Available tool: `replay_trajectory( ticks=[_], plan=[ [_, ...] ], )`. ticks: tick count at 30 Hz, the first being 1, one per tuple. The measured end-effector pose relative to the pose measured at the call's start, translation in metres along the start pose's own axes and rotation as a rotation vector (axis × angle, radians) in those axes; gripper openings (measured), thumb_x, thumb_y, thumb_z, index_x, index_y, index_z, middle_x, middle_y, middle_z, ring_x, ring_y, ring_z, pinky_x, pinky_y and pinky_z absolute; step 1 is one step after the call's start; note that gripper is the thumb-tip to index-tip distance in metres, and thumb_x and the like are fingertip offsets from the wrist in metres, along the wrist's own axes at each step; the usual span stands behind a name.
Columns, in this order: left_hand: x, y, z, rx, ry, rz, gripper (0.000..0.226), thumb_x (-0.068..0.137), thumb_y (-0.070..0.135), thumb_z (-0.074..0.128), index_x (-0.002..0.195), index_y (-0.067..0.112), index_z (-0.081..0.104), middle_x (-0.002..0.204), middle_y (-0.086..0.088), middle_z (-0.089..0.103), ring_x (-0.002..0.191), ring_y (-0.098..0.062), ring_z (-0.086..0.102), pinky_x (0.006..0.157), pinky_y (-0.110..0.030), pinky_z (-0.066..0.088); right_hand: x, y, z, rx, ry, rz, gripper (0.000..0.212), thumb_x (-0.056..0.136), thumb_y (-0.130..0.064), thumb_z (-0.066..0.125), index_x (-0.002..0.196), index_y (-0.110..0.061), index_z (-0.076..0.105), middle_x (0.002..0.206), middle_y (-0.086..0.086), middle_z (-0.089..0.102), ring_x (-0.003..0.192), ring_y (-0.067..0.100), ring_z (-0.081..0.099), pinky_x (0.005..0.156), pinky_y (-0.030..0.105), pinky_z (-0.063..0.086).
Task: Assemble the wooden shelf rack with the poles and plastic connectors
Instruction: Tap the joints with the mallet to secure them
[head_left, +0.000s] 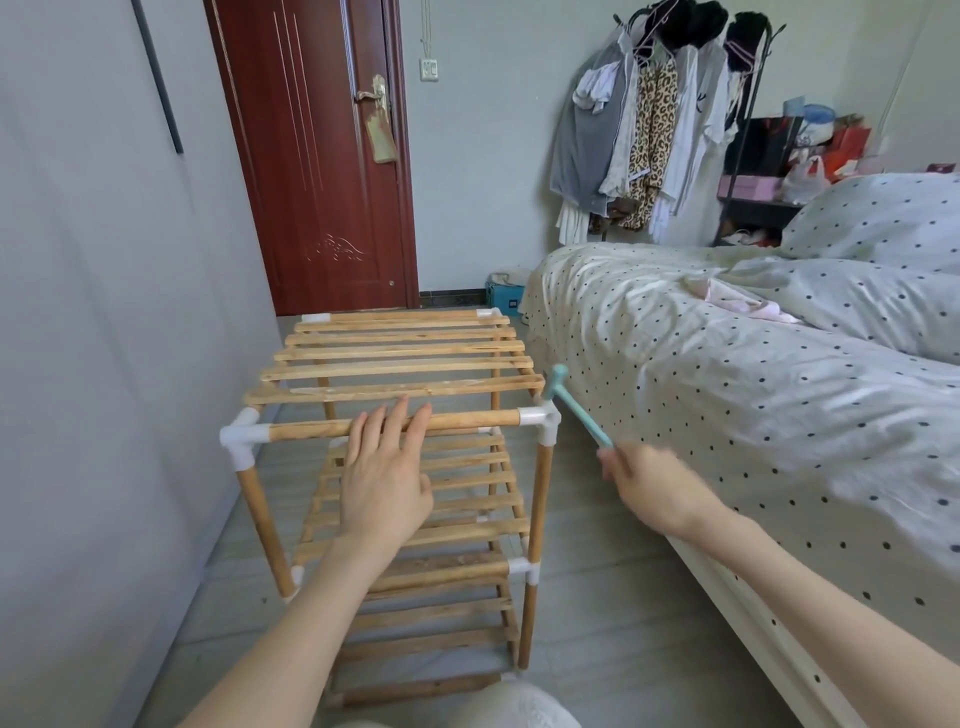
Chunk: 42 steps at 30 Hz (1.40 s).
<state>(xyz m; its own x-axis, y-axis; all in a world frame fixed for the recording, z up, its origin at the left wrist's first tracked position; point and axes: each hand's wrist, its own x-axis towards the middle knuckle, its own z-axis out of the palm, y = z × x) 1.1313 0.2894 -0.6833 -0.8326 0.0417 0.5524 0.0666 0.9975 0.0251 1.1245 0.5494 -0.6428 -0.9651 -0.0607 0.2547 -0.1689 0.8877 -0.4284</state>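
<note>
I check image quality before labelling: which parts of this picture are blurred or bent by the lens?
Head view: the right hand and its small teal plastic hammer are smeared by motion; the left hand on the wooden front pole is sharp; the wide-angle lens bows the dark red door.

The shelf rack (400, 415) stands on the floor (597, 597). Left of the rack is the wall (104, 364), right of it the bed (727, 415), behind it the door (322, 156).
</note>
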Motion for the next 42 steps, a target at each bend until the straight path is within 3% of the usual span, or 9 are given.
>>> replay_trajectory(
  ticks=[2, 6, 11, 16, 20, 31, 35, 40, 42],
  plan=[
    [-0.001, 0.000, 0.000, -0.007, -0.001, -0.002, 0.072, 0.080, 0.013, 0.060, 0.146, 0.016, 0.030, 0.151, -0.010, 0.030, 0.139, -0.028, 0.024, 0.119, -0.042, 0.003, 0.004, 0.008, -0.003, 0.044, -0.044, 0.004, 0.035, 0.099, -0.033, 0.036, 0.085, -0.007, 0.055, 0.074, 0.011, 0.060, 0.075, 0.034, 0.057, 0.068, 0.037, 0.045],
    [0.000, 0.001, 0.000, -0.014, 0.002, -0.013, 0.072, 0.079, 0.012, 0.060, 0.145, 0.016, 0.031, 0.150, -0.010, 0.031, 0.139, -0.028, 0.025, 0.118, -0.042, 0.002, 0.002, 0.000, -0.019, 0.475, 0.584, -0.119, 0.033, 0.098, -0.034, 0.035, 0.076, -0.013, 0.049, 0.054, -0.007, 0.045, 0.049, 0.018, 0.043, 0.050, 0.034, 0.031],
    [0.000, 0.002, -0.001, -0.008, -0.009, -0.027, 0.071, 0.082, 0.014, 0.058, 0.146, 0.018, 0.028, 0.152, -0.008, 0.027, 0.140, -0.026, 0.021, 0.119, -0.041, 0.001, -0.007, 0.004, 0.001, -0.065, -0.185, -0.002, 0.034, 0.101, -0.039, 0.027, 0.083, -0.014, 0.042, 0.077, 0.006, 0.054, 0.073, 0.028, 0.051, 0.069, 0.035, 0.043],
    [0.000, 0.003, -0.002, 0.007, -0.008, -0.029, 0.070, 0.084, 0.016, 0.056, 0.147, 0.019, 0.025, 0.153, -0.006, 0.025, 0.140, -0.025, 0.019, 0.119, -0.040, -0.001, -0.002, -0.003, -0.005, 0.710, 0.406, 0.000, 0.037, 0.100, -0.034, 0.030, 0.066, -0.021, 0.035, 0.056, -0.004, 0.038, 0.050, 0.012, 0.034, 0.048, 0.025, 0.030],
    [-0.001, 0.002, -0.003, 0.008, -0.017, -0.032, 0.070, 0.083, 0.016, 0.056, 0.147, 0.019, 0.026, 0.152, -0.006, 0.027, 0.140, -0.024, 0.020, 0.119, -0.040, 0.000, -0.009, 0.000, 0.011, 0.589, -0.321, 0.307, 0.034, 0.101, -0.034, 0.031, 0.074, -0.014, 0.039, 0.051, -0.002, 0.032, 0.033, 0.009, 0.026, 0.035, 0.019, 0.022],
    [-0.001, 0.001, -0.002, -0.001, -0.010, -0.033, 0.071, 0.079, 0.014, 0.060, 0.144, 0.017, 0.033, 0.148, -0.009, 0.034, 0.137, -0.028, 0.026, 0.118, -0.041, 0.003, 0.000, -0.012, -0.033, 0.313, 0.028, -0.004, 0.032, 0.100, -0.028, 0.037, 0.082, -0.013, 0.059, 0.058, -0.006, 0.044, 0.053, 0.011, 0.039, 0.053, 0.028, 0.030],
    [-0.001, 0.002, -0.002, 0.002, -0.009, -0.035, 0.072, 0.079, 0.015, 0.060, 0.145, 0.018, 0.031, 0.149, -0.008, 0.032, 0.137, -0.027, 0.025, 0.118, -0.040, 0.002, 0.000, -0.013, -0.036, 0.467, 0.444, -0.088, 0.026, 0.099, -0.026, 0.036, 0.089, -0.011, 0.055, 0.055, -0.009, 0.043, 0.049, 0.014, 0.039, 0.049, 0.029, 0.028],
    [-0.002, 0.001, -0.002, 0.001, -0.010, -0.028, 0.071, 0.078, 0.014, 0.063, 0.143, 0.016, 0.035, 0.146, -0.009, 0.036, 0.135, -0.028, 0.028, 0.118, -0.042, 0.006, -0.010, 0.001, -0.006, 0.041, -0.029, -0.125, 0.032, 0.100, -0.030, 0.034, 0.085, -0.010, 0.053, 0.065, 0.006, 0.053, 0.068, 0.034, 0.055, 0.065, 0.036, 0.044],
    [-0.001, 0.000, -0.001, -0.003, 0.001, -0.027, 0.071, 0.076, 0.013, 0.064, 0.142, 0.015, 0.037, 0.145, -0.010, 0.038, 0.135, -0.029, 0.030, 0.117, -0.043, 0.007, -0.002, 0.003, -0.014, 0.218, 0.251, -0.164, 0.031, 0.099, -0.030, 0.039, 0.080, -0.009, 0.053, 0.054, -0.002, 0.046, 0.052, 0.024, 0.046, 0.055, 0.031, 0.038]
  ],
)
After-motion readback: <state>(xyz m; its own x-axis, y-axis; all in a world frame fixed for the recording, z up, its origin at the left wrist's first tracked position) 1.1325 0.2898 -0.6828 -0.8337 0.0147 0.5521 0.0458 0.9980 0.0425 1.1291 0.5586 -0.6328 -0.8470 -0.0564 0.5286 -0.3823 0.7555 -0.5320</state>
